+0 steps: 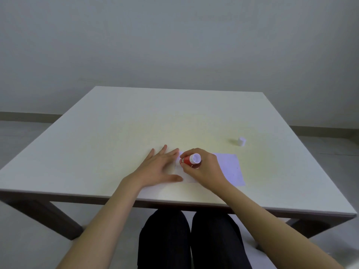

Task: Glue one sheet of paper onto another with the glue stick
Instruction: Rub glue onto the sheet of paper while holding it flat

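My right hand (206,169) grips a red glue stick (187,160), its white end (195,158) pointing up toward me and its far end down on a white sheet of paper (184,176). My left hand (159,167) lies flat with fingers spread, pressing on the left part of that sheet. A second white sheet (231,169) lies just to the right, partly under my right hand. Whether the two sheets overlap is hidden by my hand. The glue stick's white cap (241,141) stands apart at the right of the table.
The white table (116,133) has its near edge just below my forearms. My dark-trousered legs (190,239) are under it. A grey wall and floor lie beyond the far edge.
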### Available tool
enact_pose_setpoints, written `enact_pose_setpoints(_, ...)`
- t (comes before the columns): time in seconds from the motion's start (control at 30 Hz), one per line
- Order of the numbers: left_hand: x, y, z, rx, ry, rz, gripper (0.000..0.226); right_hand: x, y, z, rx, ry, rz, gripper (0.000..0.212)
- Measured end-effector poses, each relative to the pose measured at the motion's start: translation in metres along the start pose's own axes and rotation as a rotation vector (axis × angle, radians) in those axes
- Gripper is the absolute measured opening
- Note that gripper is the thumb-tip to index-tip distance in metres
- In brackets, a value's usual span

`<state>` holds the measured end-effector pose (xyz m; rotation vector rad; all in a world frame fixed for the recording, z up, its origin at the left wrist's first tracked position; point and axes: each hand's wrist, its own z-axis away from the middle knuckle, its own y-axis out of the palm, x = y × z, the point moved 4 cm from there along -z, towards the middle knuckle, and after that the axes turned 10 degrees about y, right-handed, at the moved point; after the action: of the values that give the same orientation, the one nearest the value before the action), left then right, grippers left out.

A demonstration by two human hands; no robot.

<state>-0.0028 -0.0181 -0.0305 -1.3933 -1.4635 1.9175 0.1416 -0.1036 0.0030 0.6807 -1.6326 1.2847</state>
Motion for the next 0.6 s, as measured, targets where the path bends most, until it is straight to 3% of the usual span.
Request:
enact_pose_setpoints(0.1,0.001,0.001,0.0,-0.005,-0.006,0.013,0.089,0.003,0.003,-0.001,0.075,-0.02,0.026,0.006)
enact_pose_setpoints(0.33,0.004,0.001,-0.002,0.01,-0.022,0.014,0.096,-0.002,-0.011,-0.018,-0.024,0.066,0.01,0.007)
enact_pose_setpoints(0.5,0.004,0.002,-0.001,-0.018,-0.037,0.074,0.099,-0.002,-0.004,-0.002,0.193,-0.006,0.013,0.006)
enact_pose_setpoints(0.6,0.003,0.001,-0.001,0.006,-0.033,0.033,0.095,-0.003,-0.026,-0.023,-0.014,0.04,0.039,0.009)
